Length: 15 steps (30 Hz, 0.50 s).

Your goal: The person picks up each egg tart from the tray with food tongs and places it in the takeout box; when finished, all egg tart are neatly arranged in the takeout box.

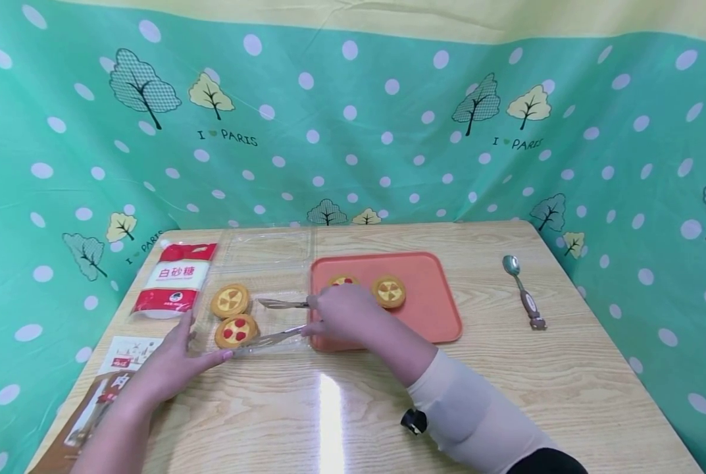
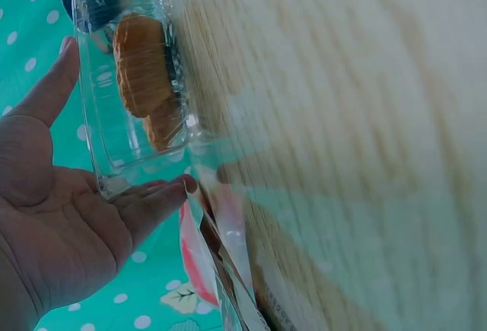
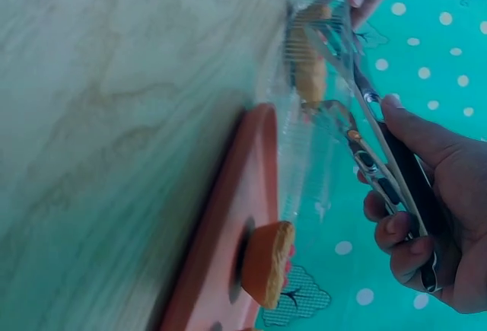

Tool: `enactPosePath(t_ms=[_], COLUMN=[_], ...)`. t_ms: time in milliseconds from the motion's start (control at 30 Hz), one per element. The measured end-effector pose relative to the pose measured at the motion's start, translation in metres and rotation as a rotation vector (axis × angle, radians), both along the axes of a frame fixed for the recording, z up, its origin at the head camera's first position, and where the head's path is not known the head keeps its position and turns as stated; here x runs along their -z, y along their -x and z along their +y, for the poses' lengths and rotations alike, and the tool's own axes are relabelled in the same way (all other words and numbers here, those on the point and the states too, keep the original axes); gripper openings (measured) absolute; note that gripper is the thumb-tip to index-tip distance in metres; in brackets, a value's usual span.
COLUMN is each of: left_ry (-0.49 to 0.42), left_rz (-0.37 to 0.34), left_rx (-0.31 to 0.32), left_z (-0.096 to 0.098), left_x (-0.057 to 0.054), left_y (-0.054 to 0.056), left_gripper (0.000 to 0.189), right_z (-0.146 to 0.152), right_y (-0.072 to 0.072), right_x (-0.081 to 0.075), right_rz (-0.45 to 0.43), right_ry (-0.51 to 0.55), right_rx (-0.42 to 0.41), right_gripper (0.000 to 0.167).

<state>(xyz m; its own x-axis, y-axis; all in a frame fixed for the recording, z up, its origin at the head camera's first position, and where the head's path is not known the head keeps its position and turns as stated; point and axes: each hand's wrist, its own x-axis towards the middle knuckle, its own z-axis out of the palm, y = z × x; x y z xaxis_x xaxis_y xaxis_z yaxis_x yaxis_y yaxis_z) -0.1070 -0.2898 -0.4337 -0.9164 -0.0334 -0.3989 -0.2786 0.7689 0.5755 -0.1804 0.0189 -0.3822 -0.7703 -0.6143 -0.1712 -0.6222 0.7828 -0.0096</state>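
Note:
My right hand grips a pair of metal tongs with dark handles. The tongs' arms are spread, and their tips reach into a clear plastic clamshell box. Inside the box, at its left end, sit a tart with yellowish fruit pieces and a tart with red berries. One tong tip is close to the berry tart; whether it touches cannot be told. Around the box's near left corner lies my left hand, thumb and straight fingers against its walls.
A pink tray right of the box bears a yellow-topped tart and a partly hidden red-berry tart. A red-and-white sugar bag and a brown packet lie left. At right rests a spoon.

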Motion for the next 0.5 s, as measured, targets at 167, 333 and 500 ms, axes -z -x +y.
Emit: enactPosePath(t_ms=[167,333,500], left_ry=[-0.004,-0.008,-0.003], left_rz=[-0.008,-0.024,-0.024], left_rx=[-0.003,-0.013,-0.01], left_z=[0.0,0.001,0.001], left_x=[-0.001,-0.002,-0.003], left_y=[0.0,0.0,-0.001], left_gripper=[0.132,0.132,0.132], right_z=[0.014,0.033,0.055], right_y=[-0.001,0.001,0.005], right_x=[-0.01,-0.016,-0.018], right_rz=[-0.018,0.047,0.056], right_ry=[0.038,0.103,0.183], right_rx=[0.039,0.039,0.073], right_gripper=[0.067,0.058,0.061])
